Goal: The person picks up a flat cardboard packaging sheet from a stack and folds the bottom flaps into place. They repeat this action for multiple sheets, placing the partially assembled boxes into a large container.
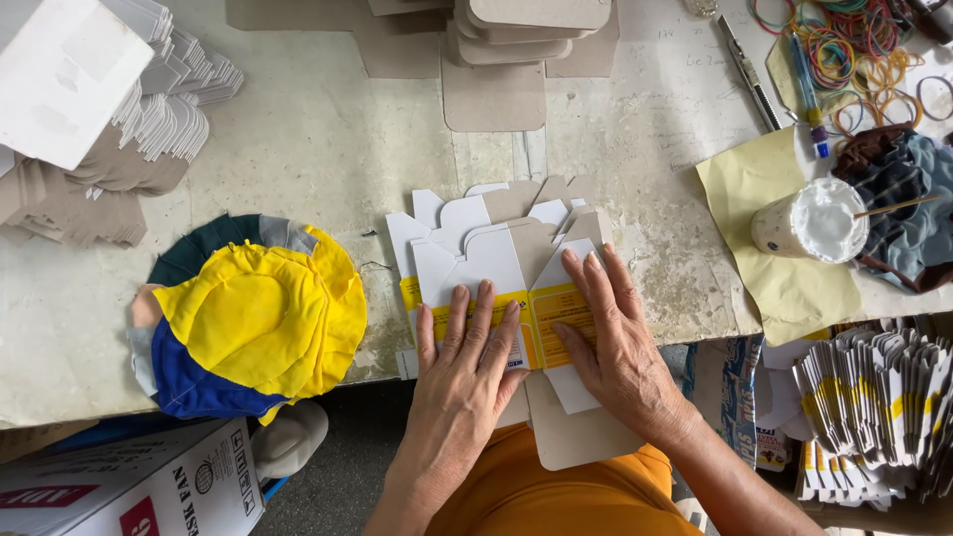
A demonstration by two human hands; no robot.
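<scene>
Head view showed one fanned stack of flat carton blanks, perhaps six or seven, at the table's near edge, overhanging it. Left hand and right hand pressed flat on it, fingers spread, gripping nothing. One cloth pad lay at nine o'clock, one white glue pot at three, more blanks at twelve; bare tabletop between.

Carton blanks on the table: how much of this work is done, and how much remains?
Done: folded cartons stand fanned at right. In hand: left hand and right hand press flat on overlapping blanks at the table edge. Left: grey blank stacks behind, more stacks at left.
</scene>
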